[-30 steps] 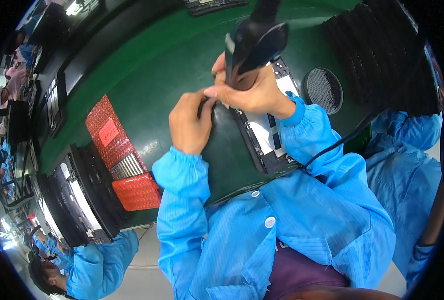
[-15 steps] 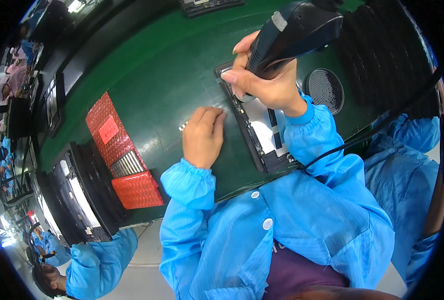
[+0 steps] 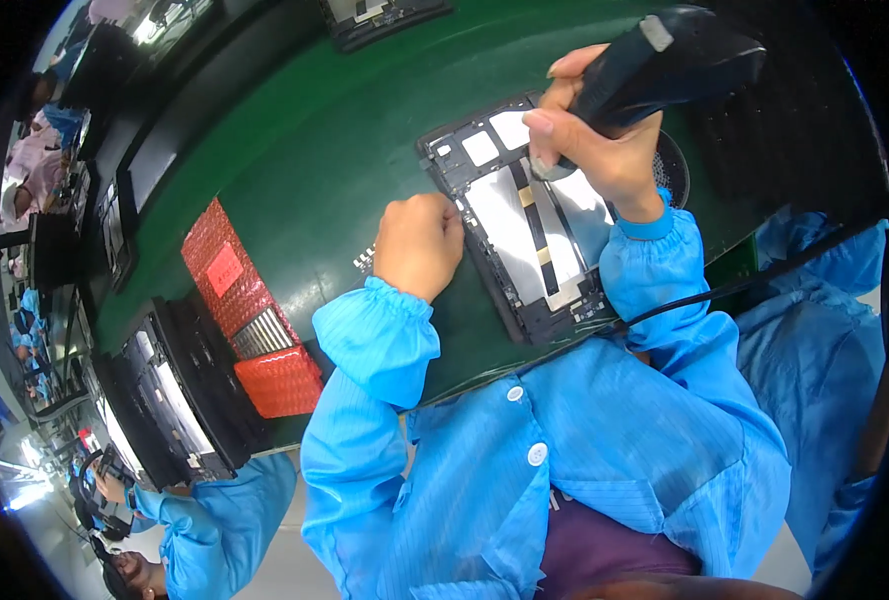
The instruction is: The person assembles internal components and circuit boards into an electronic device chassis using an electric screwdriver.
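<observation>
My right hand (image 3: 609, 150) is wrapped round a thick black handheld tool (image 3: 664, 70), which slants up to the right. Its grey, nozzle-like end hovers over or rests on an opened tablet-like device (image 3: 494, 210); I cannot tell which. The device has a black frame, shiny silver panels and a dark ribbon strip. At the device's left edge my left hand (image 3: 419, 245) is closed, fingers curled in; whatever they may hold is hidden. Small white pieces (image 3: 364, 258) lie on the table just left of that hand.
A red bubble-wrap pouch (image 3: 276, 382) with thin metallic strips lies left on the green table (image 3: 334, 140). Stacked black frames (image 3: 179, 395) stand beyond it. A round mesh-topped dish (image 3: 674, 170) and dark stacks sit right. A black cable (image 3: 764, 275) crosses my right sleeve. Co-workers sit both sides.
My right hand and the tool have moved right, uncovering more of the device's upper part. My left hand has drawn its fingers in and now sits closer to the device's edge.
</observation>
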{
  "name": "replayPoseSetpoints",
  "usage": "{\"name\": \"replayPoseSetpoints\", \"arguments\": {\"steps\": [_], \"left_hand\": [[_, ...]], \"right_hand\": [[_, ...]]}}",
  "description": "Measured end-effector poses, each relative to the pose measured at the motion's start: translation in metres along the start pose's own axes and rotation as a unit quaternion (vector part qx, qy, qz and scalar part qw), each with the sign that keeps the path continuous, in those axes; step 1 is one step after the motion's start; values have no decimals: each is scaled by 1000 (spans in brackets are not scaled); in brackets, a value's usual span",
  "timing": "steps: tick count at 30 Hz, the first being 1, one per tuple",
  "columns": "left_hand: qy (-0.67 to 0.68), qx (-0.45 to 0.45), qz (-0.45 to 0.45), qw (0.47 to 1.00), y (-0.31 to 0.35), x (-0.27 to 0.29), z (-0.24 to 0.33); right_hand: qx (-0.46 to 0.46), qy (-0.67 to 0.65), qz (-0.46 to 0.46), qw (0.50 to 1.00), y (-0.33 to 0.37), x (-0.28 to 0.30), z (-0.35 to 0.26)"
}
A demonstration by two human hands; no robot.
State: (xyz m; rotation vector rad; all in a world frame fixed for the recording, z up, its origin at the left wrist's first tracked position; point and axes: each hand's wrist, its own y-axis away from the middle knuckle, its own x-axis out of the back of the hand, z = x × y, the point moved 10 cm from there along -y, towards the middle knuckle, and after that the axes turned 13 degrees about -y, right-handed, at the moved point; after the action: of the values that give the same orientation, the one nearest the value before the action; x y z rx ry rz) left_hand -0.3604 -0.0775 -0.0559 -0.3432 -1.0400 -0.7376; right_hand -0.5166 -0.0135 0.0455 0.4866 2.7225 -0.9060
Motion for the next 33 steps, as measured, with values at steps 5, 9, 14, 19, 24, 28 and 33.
{"name": "replayPoseSetpoints", "arguments": {"steps": [5, 9, 14, 19, 24, 28, 33], "left_hand": [[-148, -73, 3, 986, -1, -7, 19], [-160, -129, 5, 979, 3, -10, 22], [-28, -32, 97, 994, 17, 18, -16], [-6, -17, 82, 996, 29, 17, -3], [-17, -63, 92, 994, 18, 13, 18], [-89, -144, 73, 983, 11, 9, 32], [-92, -147, -16, 985, 2, 2, 31]], "right_hand": [[53, 83, -39, 994, 3, 14, -18], [61, 75, -17, 995, 4, 30, -22], [70, 67, 20, 995, 13, 49, -35], [73, 69, 46, 994, 12, 62, -39], [69, 75, 55, 993, 12, 81, -44], [60, 80, 62, 993, 19, 99, -50], [51, 117, 77, 989, 18, 110, -64]]}}
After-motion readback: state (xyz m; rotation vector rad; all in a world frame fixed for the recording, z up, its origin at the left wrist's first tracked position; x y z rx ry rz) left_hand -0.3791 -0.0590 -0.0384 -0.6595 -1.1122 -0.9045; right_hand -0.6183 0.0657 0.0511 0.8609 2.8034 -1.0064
